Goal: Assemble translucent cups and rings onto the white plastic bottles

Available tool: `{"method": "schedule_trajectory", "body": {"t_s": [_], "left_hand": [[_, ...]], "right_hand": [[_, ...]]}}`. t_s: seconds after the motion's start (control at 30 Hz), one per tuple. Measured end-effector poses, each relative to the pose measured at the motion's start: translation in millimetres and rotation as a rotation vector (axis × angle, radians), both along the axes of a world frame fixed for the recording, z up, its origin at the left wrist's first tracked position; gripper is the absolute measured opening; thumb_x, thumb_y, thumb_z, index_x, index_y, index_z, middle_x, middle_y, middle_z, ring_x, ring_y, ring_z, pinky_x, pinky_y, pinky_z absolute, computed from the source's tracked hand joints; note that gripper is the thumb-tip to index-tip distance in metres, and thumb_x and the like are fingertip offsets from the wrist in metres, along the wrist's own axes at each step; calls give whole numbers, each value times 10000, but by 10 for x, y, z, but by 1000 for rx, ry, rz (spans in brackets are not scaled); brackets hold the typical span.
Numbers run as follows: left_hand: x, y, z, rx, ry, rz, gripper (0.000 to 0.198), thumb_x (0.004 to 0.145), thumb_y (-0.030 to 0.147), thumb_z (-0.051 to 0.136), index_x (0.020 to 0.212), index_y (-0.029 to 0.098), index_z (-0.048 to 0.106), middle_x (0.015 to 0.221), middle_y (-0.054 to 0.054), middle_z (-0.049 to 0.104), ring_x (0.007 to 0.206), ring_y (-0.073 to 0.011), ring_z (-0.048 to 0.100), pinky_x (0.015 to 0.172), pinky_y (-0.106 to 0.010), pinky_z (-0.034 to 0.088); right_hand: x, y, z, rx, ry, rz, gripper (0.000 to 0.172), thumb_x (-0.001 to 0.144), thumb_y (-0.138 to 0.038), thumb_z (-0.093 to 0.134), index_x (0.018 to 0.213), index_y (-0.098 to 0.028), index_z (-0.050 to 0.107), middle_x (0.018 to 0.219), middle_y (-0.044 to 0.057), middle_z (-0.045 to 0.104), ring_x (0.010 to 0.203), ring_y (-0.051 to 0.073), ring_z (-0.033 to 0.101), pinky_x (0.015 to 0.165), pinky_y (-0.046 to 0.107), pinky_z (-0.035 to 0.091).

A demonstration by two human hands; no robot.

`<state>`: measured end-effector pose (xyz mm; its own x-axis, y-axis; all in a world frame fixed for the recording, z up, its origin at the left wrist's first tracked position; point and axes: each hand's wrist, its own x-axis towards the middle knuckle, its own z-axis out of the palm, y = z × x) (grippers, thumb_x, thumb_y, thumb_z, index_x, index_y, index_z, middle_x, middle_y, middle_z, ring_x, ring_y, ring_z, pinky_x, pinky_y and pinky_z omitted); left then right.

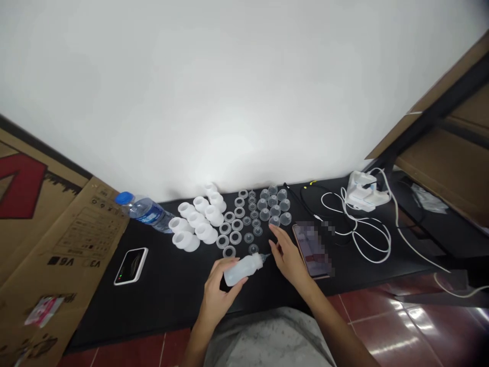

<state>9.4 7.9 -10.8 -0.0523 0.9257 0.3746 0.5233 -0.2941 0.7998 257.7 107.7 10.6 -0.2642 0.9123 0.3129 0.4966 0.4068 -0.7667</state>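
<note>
My left hand (216,293) is wrapped round a small translucent white bottle (244,268) with a nozzle tip, held on its side just above the black table (171,285). My right hand (286,255) hovers open with fingers spread, right of the bottle's tip and just below the rows of parts. Ahead lie several white bottle bodies (196,224), several clear rings (233,227), small inserts (252,209) and clear caps (275,204), all laid out in rows.
A water bottle (143,210) lies at the back left. A white phone (131,265) lies left; another phone (313,250) is beside my right hand. White cables (362,229) and a charger (364,191) sit right. Cardboard (42,239) covers the left.
</note>
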Motion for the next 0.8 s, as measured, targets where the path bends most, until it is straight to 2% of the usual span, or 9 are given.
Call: {"method": "schedule_trajectory", "body": {"t_s": [0.1,0.17,0.3,0.4,0.5,0.67,0.8], "left_hand": [[-6,20,2,25,107,17,323,947,287,811,1247,293,691,1263,-80,777,1190,-299,727,1010,-454,579],[-13,25,-2,36,195,42,298,952,315,809,1233,291,714,1259,-85,779,1179,-314,723,982,-457,559],[-15,20,-33,46,323,131,308,973,364,793,1269,301,741,1284,-95,749,1177,-322,714,950,-444,517],[-2,20,-70,54,372,190,324,998,373,768,1316,319,737,1312,-100,732,1190,-325,705,969,-453,489],[6,24,-100,44,381,208,351,1019,361,745,1367,324,716,1331,-107,730,1205,-328,697,981,-461,471],[-17,34,-111,28,308,215,375,1008,358,759,1378,325,710,1337,-96,743,1214,-323,704,975,-444,482],[-34,53,-96,17,237,230,369,977,383,790,1338,326,739,1326,-88,759,1204,-326,720,970,-439,499]], "right_hand": [[-32,207,31,97,-178,-75,628,1101,-217,481,1711,-316,368,1693,115,495,1445,309,608,1106,475,595],[-46,271,45,126,-248,-125,651,1079,-195,506,1709,-289,371,1665,129,527,1478,332,576,1128,512,582],[-12,212,19,118,-236,-155,510,1065,-179,520,1561,-289,563,1382,132,711,1274,342,690,1066,538,608],[58,100,-59,61,-106,-103,393,1071,-191,518,1434,-279,641,1297,125,704,1006,275,745,942,461,651],[114,16,-143,10,4,-122,305,1065,-232,560,1344,-253,680,1262,126,671,757,197,698,816,402,656],[149,-62,-178,-21,171,-252,235,1038,-379,677,1207,-230,745,1124,107,678,727,192,668,729,377,649],[136,-152,-198,-193,398,-310,348,974,-508,772,1159,-215,735,1028,92,716,732,210,711,651,356,663]]}}
